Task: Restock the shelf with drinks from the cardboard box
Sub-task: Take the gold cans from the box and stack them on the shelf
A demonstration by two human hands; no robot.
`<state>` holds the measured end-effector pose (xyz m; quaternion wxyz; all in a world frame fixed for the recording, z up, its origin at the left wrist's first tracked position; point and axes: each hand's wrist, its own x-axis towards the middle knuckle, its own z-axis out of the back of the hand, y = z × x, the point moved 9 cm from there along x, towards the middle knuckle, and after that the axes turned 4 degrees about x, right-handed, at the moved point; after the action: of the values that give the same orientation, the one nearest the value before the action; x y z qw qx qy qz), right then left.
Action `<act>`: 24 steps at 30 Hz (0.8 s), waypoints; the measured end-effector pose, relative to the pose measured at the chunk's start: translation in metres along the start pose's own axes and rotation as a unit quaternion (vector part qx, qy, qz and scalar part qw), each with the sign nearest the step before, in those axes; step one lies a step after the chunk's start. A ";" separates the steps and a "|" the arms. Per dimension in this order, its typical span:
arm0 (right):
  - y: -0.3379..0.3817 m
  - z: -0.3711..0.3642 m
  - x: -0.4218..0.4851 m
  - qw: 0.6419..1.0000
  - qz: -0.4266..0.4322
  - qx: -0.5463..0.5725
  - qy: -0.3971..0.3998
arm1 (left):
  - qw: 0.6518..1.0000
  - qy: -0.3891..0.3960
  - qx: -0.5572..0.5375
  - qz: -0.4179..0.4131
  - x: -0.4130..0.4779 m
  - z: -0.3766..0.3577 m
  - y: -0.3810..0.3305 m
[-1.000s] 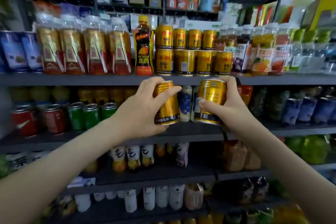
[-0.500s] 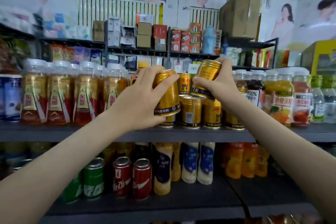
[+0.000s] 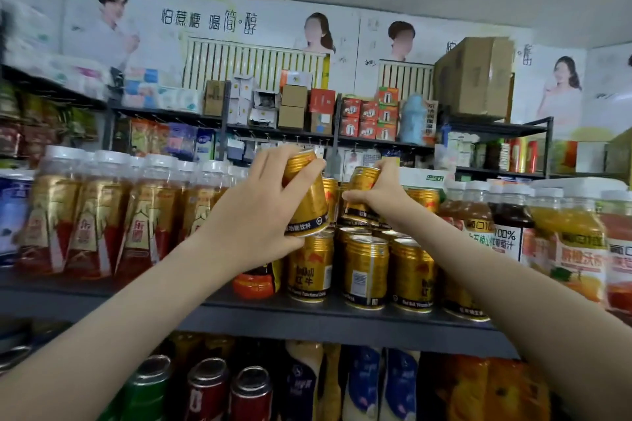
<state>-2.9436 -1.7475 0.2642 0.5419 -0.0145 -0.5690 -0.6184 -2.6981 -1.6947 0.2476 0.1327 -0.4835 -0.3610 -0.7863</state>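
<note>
Head view: my left hand (image 3: 254,215) curls its fingers (image 3: 304,174) round 1 tilted gold metal drink can (image 3: 307,207) above the front-row gold cans (image 3: 366,270) on the dark grey shelf (image 3: 342,322). Further back, my right hand (image 3: 381,196) pinches another gold can (image 3: 364,178) at the 2nd tier. I should level each before releasing.

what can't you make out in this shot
Head view:
- gold can in the right hand: partly covered by the fingers; whether it touches the stacked cans cannot be told.
- orange-based bottle: mostly hidden by the left hand.
- red cans below: cut off by the bottom edge.
</note>
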 end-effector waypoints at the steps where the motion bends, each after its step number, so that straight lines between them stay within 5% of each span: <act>1: -0.004 -0.003 0.003 1.000 -0.008 -0.006 0.012 | 1.000 -0.001 0.005 0.002 0.001 0.000 0.001; 17: -0.017 -0.015 0.008 0.983 -0.027 -0.049 0.175 | 0.999 0.019 0.030 0.025 0.016 -0.029 -0.006; 24: -0.009 -0.012 0.005 0.991 0.041 -0.069 0.106 | 0.999 0.018 0.040 0.019 0.014 -0.035 -0.009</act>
<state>-2.9442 -1.7615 0.2570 0.6218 -0.0094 -0.4628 -0.6318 -2.7339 -1.7108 0.2459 0.1737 -0.4702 -0.3798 -0.7775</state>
